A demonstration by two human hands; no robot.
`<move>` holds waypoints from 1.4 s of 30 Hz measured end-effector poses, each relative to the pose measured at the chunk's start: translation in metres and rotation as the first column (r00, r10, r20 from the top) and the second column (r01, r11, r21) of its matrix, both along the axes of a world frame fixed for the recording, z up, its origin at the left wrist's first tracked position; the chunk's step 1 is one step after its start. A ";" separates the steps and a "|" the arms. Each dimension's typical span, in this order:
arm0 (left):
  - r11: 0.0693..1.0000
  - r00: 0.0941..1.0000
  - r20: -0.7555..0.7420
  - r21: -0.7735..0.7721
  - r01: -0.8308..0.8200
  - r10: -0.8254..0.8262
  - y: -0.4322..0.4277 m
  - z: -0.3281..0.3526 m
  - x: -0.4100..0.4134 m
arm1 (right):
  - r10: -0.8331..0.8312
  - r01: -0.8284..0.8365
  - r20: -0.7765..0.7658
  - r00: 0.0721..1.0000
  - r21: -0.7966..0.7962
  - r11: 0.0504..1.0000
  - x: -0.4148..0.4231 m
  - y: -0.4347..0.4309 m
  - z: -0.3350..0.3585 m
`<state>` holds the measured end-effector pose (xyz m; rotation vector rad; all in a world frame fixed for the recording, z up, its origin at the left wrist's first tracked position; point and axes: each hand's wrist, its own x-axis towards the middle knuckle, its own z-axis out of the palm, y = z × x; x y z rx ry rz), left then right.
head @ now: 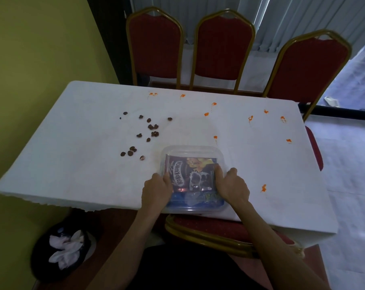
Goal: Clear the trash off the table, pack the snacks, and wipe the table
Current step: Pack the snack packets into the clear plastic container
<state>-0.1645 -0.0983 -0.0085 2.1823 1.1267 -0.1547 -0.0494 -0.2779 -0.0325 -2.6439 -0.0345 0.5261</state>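
Note:
A clear plastic container (193, 150) sits at the near edge of the white table (83, 164). Inside it lies a purple Koko Krunch snack pack (190, 174) over a blue packet (195, 198). My left hand (156, 190) grips the container's left side, its thumb on the snack pack. My right hand (232, 185) holds the right side, thumb pressing the pack down. Several brown cereal pieces (150, 127) lie scattered left of centre. Orange sauce spots (206, 114) dot the far and right part of the cloth.
Three red chairs (221, 51) with gold frames stand behind the table, another chair (208, 227) is tucked under the near edge by my arms. A black bin (62, 248) with crumpled white tissues stands on the floor at lower left, by the yellow wall.

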 end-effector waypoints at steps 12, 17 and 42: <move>0.968 0.985 0.087 -0.216 -0.127 0.149 0.028 0.002 -0.011 | 0.055 -0.049 -0.042 0.998 0.140 0.989 0.010 0.017 0.018; 0.945 0.957 0.121 -0.235 -0.229 0.262 0.068 0.009 -0.023 | 0.105 -0.082 -0.072 0.992 0.263 0.961 0.012 0.065 0.032; 0.847 0.825 0.222 -0.258 -0.465 0.520 0.495 0.002 0.033 | 0.223 -0.016 -0.398 0.890 0.462 0.887 0.079 0.498 0.019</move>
